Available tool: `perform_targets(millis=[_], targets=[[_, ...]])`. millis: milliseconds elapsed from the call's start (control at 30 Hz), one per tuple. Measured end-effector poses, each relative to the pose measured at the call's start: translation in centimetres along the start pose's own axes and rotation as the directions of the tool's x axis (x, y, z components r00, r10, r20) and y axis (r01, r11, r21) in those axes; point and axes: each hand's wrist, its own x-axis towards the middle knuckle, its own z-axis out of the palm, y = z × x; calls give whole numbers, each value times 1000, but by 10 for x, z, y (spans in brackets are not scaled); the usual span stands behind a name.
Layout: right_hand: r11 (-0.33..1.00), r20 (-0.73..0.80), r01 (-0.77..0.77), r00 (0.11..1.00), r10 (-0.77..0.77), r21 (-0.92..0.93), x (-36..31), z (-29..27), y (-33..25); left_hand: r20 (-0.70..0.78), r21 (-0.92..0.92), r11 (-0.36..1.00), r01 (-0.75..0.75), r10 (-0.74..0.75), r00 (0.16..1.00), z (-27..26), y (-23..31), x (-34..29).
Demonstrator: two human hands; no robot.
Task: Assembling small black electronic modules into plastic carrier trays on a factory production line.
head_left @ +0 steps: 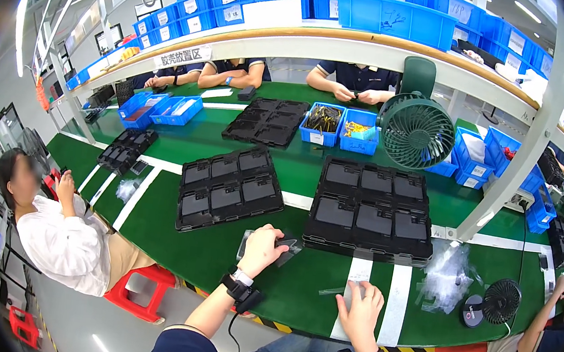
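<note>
Green table [158, 228]: dark flat piece [286, 253] beneath the left hand [261, 250].

On the counter [307, 299] before us, a left tray [232, 188] and a right tray [369, 212] sit side by side, a third tray [265, 121] behind the left. Our left hand [262, 251] is before their gap, our right hand [360, 311] before the right tray; plastic bags [446, 282] lie rightward.
</note>
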Motion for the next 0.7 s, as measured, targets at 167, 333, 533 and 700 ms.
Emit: perform_targets(millis=[167,333,533,700], targets=[[987,87,162,983,-162,10,-1,2,2,-6,-11,1000,7,-7,1000,-2,-2,-1],[989,36,121,992,-124,90,-5,4,3,-21,47,998,-32,33,999,-3,-3,-3],[983,25,106,994,-111,147,-3,3,4,-69,-44,999,-5,2,998,-6,-4,-3],[982,15,113,993,-116,150,0,2,6,-23,-266,960,89,-99,995,-10,-5,-3]])
